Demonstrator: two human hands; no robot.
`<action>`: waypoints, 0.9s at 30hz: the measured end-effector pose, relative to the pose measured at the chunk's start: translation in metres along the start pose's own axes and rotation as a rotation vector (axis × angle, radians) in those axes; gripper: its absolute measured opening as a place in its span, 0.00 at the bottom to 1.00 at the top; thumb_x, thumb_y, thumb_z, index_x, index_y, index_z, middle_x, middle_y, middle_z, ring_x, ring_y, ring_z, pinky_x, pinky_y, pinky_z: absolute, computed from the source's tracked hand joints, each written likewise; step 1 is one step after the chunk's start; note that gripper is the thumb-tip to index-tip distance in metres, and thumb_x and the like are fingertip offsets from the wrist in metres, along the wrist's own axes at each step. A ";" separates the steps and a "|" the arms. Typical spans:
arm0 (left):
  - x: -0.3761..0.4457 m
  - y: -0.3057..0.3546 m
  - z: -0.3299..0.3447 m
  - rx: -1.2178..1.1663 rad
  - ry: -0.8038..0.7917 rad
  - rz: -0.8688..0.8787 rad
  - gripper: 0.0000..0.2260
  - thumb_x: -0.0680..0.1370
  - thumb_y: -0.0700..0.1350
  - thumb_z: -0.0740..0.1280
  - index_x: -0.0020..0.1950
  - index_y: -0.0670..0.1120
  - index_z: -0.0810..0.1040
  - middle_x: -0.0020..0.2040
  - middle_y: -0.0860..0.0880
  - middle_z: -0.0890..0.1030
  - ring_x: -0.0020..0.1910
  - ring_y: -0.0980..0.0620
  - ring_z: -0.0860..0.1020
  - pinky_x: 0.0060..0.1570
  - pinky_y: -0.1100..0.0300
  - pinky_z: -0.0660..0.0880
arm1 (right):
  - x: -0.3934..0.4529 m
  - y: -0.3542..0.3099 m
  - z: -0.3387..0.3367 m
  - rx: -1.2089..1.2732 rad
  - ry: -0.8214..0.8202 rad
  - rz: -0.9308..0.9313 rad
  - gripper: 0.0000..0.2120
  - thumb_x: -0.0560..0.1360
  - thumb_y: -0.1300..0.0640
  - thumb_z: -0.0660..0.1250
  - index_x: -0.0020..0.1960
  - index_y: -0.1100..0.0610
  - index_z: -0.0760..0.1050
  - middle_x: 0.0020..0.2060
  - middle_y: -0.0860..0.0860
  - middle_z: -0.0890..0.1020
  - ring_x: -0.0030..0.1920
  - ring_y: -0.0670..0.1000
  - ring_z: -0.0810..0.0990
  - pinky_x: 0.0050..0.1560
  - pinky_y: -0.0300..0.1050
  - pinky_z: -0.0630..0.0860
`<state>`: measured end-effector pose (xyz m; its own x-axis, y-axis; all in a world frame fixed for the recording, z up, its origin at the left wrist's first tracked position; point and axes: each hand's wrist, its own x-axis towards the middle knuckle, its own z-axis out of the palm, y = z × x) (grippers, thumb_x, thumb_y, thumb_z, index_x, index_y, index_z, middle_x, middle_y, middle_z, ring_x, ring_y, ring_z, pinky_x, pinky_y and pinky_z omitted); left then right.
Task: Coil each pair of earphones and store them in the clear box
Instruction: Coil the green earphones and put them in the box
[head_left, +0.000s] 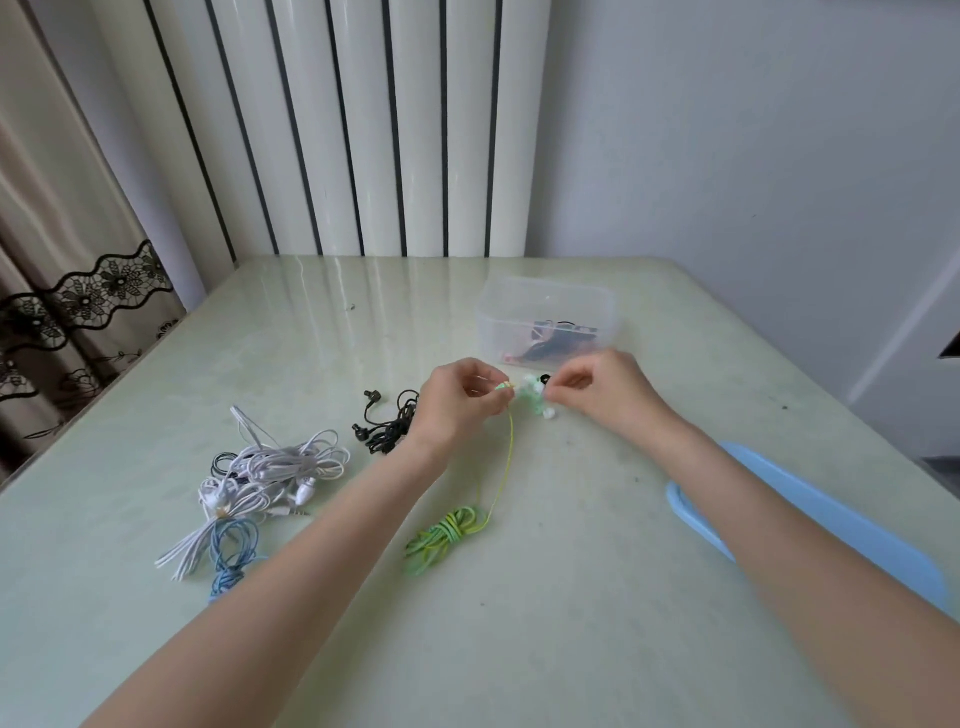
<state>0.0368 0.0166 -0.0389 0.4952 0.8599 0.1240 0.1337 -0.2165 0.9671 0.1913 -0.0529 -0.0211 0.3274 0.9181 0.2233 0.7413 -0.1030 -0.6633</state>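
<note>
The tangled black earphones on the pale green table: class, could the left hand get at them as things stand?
Probably yes, once it lets go. The tangled black earphones lie in the open beside the left hand, nothing over them; but that hand is pinching the green earphones' plug, so it isn't free.

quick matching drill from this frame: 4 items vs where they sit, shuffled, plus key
Items:
1. green earphones
2. black earphones
3. clear box
4. blue lid

Places:
A. far side of the table, just beyond both hands
B. table's right edge, under the right forearm
C. on the table just left of the left hand
D. bundle between the forearms, one end pinched up in the left hand and right hand

Pairs: 1-D, 2-C, 3-A, 4-B
</note>
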 end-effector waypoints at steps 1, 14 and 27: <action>0.000 -0.003 -0.001 0.033 -0.003 0.011 0.06 0.72 0.36 0.70 0.40 0.46 0.77 0.33 0.50 0.77 0.26 0.63 0.75 0.36 0.69 0.73 | 0.001 0.002 0.006 -0.098 -0.025 -0.056 0.02 0.68 0.63 0.71 0.40 0.61 0.82 0.34 0.52 0.82 0.30 0.38 0.75 0.35 0.29 0.66; -0.003 -0.018 0.007 0.056 0.021 0.122 0.07 0.72 0.35 0.69 0.45 0.47 0.77 0.36 0.53 0.78 0.34 0.60 0.76 0.42 0.69 0.75 | 0.005 0.002 0.028 0.336 0.185 0.017 0.06 0.68 0.68 0.71 0.41 0.59 0.79 0.31 0.47 0.78 0.28 0.38 0.73 0.32 0.29 0.70; -0.003 -0.021 0.005 0.013 0.067 0.167 0.12 0.72 0.36 0.70 0.39 0.53 0.75 0.36 0.55 0.78 0.36 0.58 0.76 0.42 0.67 0.75 | -0.011 -0.001 0.040 0.912 0.050 0.133 0.07 0.71 0.69 0.66 0.41 0.60 0.80 0.32 0.49 0.83 0.35 0.43 0.80 0.39 0.32 0.76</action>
<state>0.0369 0.0159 -0.0608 0.4537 0.8399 0.2980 0.0657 -0.3650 0.9287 0.1634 -0.0478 -0.0509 0.4172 0.9006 0.1217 -0.0460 0.1546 -0.9869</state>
